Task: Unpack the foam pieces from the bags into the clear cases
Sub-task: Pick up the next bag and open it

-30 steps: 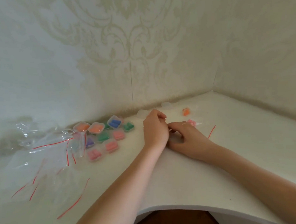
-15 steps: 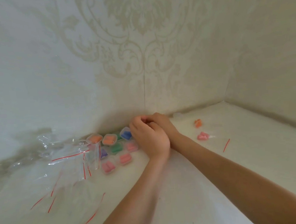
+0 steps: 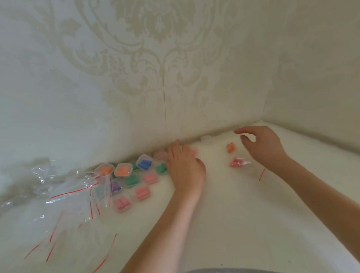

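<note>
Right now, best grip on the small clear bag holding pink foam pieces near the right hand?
Pinch the small clear bag of pink foam pieces at its flat empty end, which points toward the open right hand, coming from that side and above. The foam bulges at the other end, so the flat film looks easier to pinch, and the foam should hang low for tipping out.

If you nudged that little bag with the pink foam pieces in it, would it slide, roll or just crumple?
The small clear bag of pink foam pieces would probably crumple: its film looks thin and wrinkled. It is likely very light, so it may skid on the smooth white tabletop. Rolling seems unlikely, since it lies flat.
</note>
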Demonstrator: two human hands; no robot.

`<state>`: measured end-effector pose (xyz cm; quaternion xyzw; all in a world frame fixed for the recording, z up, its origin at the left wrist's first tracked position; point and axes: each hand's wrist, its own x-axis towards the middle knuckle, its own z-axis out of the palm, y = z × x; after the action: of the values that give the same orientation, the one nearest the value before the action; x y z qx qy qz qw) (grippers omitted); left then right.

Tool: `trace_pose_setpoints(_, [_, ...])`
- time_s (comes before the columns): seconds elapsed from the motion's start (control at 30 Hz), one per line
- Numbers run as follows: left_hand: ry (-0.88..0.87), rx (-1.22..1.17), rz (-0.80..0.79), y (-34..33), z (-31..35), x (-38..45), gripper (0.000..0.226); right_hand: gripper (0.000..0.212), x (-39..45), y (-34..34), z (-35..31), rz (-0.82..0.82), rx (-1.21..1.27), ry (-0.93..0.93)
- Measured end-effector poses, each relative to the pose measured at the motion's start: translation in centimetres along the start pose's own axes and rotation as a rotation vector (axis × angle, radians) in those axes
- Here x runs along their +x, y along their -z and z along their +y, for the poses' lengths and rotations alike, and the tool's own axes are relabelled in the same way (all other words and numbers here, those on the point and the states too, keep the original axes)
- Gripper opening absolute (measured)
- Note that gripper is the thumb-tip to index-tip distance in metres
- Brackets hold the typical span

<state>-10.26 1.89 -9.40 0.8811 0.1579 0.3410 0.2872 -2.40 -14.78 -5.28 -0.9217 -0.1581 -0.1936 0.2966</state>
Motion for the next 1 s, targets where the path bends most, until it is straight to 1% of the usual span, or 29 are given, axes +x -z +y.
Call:
trace_pose_setpoints(0.07, [0.036, 0.180, -0.136, -0.2, -0.4, 0.2, 0.050, 0.029, -0.7, 1.0, 2.1, -0.080, -0.053, -0.052])
trace_pose_setpoints(0.13, [0.013, 0.331, -0.217, -0.3, -0.4, 0.0, 0.057, 0.032, -2.0, 1.3, 3.3, -0.179, -0.045, -0.063])
trace_pose_setpoints(0.2, [-0.027, 0.402, -0.274, -0.2, -0.2, -0.3, 0.056, 0.035, -3.5, 1.0, 3.7, -0.256, -0.050, -0.068])
trace_pose_setpoints(0.23, [-0.044, 0.402, -0.286, -0.2, -0.1, -0.3, 0.054, 0.036, -4.0, 0.9, 3.8, -0.267, -0.066, -0.063])
trace_pose_setpoints(0.33, [-0.120, 0.318, -0.264, 0.2, 0.0, -0.5, 0.041, 0.028, -4.2, 0.7, 3.6, -0.213, -0.030, -0.053])
trace_pose_setpoints(0.4, [-0.176, 0.257, -0.261, 0.2, 0.3, -0.7, 0.038, 0.018, -4.1, 0.7, 3.7, -0.142, -0.017, -0.059])
trace_pose_setpoints(0.47, [-0.187, 0.215, -0.263, 0.2, 0.3, -0.8, 0.037, 0.014, -4.0, 0.8, 4.1, -0.058, 0.001, -0.076])
trace_pose_setpoints(0.63, [-0.186, 0.167, -0.224, 0.0, 0.1, -0.6, 0.029, 0.018, -3.6, 1.1, 4.9, 0.163, 0.097, -0.120])
trace_pose_setpoints(0.73, [-0.211, 0.205, -0.172, 0.0, 0.2, -0.7, 0.034, 0.027, -3.6, 0.9, 4.8, 0.164, 0.112, -0.126])
trace_pose_setpoints(0.77, [-0.251, 0.205, -0.153, 0.1, 0.3, -0.7, 0.037, 0.031, -3.6, 0.7, 4.7, 0.143, 0.112, -0.134])
trace_pose_setpoints(0.8, [-0.313, 0.206, -0.166, 0.2, 0.7, -0.8, 0.041, 0.034, -3.7, 0.7, 4.7, 0.123, 0.108, -0.139])
trace_pose_setpoints(0.87, [-0.443, 0.250, -0.346, 0.4, 1.3, -1.1, 0.048, 0.038, -3.8, 0.6, 4.7, 0.095, 0.097, -0.136])
trace_pose_setpoints(0.9, [-0.472, 0.293, -0.453, 0.3, 1.5, -1.3, 0.049, 0.039, -3.8, 0.5, 4.7, 0.080, 0.093, -0.130])
trace_pose_setpoints(0.93, [-0.460, 0.341, -0.529, 0.2, 1.5, -1.3, 0.049, 0.040, -3.9, 0.5, 4.7, 0.061, 0.089, -0.119])
trace_pose_setpoints(0.97, [-0.416, 0.375, -0.561, 0.2, 1.5, -1.3, 0.050, 0.041, -3.9, 0.5, 4.8, 0.035, 0.084, -0.106])
trace_pose_setpoints(1.0, [-0.356, 0.395, -0.557, 0.1, 1.3, -1.3, 0.051, 0.042, -4.0, 0.5, 4.9, 0.004, 0.080, -0.092])
